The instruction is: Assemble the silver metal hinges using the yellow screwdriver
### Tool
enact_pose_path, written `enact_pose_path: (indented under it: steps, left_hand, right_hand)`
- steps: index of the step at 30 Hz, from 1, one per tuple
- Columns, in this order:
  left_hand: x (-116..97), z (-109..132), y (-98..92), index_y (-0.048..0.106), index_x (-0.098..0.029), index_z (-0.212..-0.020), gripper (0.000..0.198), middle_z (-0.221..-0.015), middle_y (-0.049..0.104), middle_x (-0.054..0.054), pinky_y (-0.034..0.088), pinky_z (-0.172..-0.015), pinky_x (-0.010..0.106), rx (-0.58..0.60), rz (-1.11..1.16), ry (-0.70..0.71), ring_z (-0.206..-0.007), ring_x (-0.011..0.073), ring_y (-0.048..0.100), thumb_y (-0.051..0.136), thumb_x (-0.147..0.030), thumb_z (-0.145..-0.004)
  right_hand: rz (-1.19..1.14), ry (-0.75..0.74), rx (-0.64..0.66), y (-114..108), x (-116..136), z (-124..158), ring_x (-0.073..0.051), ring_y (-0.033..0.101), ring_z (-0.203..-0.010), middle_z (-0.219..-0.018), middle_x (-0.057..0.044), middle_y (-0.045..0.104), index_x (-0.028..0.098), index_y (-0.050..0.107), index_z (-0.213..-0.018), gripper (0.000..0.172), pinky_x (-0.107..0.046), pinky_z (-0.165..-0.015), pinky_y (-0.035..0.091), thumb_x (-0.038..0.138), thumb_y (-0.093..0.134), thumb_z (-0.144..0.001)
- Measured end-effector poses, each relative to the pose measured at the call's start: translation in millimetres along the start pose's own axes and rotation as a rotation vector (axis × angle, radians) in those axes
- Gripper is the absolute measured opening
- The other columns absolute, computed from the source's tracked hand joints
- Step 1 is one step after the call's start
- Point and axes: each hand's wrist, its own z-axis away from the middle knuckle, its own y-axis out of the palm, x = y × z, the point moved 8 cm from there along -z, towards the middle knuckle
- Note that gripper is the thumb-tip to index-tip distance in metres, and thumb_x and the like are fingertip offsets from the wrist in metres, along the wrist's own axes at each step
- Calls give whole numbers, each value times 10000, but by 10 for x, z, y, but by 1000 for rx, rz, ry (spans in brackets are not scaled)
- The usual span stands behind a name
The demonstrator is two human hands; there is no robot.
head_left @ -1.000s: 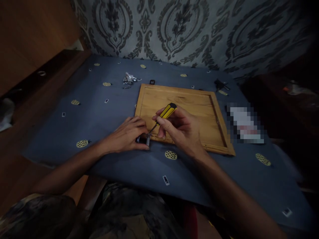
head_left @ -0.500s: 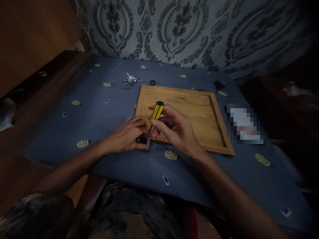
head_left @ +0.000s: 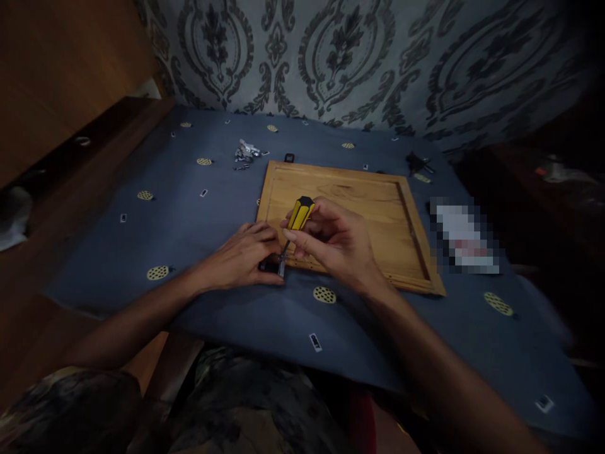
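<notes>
A framed wooden panel (head_left: 359, 208) lies flat on a blue patterned cloth (head_left: 189, 233). My right hand (head_left: 331, 243) grips a yellow-and-black screwdriver (head_left: 299, 215), held nearly upright, its tip down at the panel's near left corner. My left hand (head_left: 243, 255) is closed on a small dark metal fitting (head_left: 271, 267) pressed against that corner, right beside the screwdriver's tip.
A heap of small metal hardware (head_left: 246, 152) lies on the cloth beyond the panel's far left corner. A dark tool (head_left: 418, 164) sits at the far right. A blurred white item (head_left: 466, 236) lies right of the panel. A patterned wall (head_left: 359, 63) stands behind.
The screwdriver handle swung from leaning right to nearly upright over the corner. My right hand shifted a little left with it. My left hand stayed on the fitting.
</notes>
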Motion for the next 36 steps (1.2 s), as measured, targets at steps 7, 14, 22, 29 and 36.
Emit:
enact_pose_path:
  steps: [7,14,22,29,36]
  left_hand:
    - [18,11,11,724,-191,-1075,407,-1175,673,95,464,-1033,467,-16,10,1,-1197,319,582,782,-556,-904]
    - [8,8,3,704,-189,-1052,400,-1135,673,79,471,-1014,452,-21,-2,8,-1162,301,591,793,-547,-899]
    - [6,3,14,696,-170,-1050,430,-1190,677,101,471,-1039,481,-12,-11,16,-1194,322,597,807,-550,-883]
    - [-18,14,-2,701,-180,-1047,416,-1114,670,82,478,-993,443,-29,-23,39,-1139,298,596,775,-565,-907]
    - [-38,27,-25,699,-189,-1025,391,-1077,655,74,468,-997,416,-47,-3,70,-1087,270,583,720,-572,-950]
  right_hand:
    - [59,-9,-36,-48,24,14,-96,643,-541,-784,29,707,217,687,-962,332,-234,-496,534,450,878,-823]
    - [69,-25,-43,-78,43,35,-91,638,-536,-657,50,659,211,718,-935,292,-218,-524,535,456,855,-852]
    - [73,3,-62,-83,37,17,-78,608,-493,-729,38,700,210,675,-904,390,-210,-464,523,520,883,-791]
    - [88,-17,-80,-120,35,10,-90,638,-527,-764,40,682,224,713,-998,336,-225,-482,544,449,884,-817]
    - [120,-21,-44,-128,50,17,-107,646,-537,-671,43,657,201,743,-1042,344,-251,-541,579,495,819,-880]
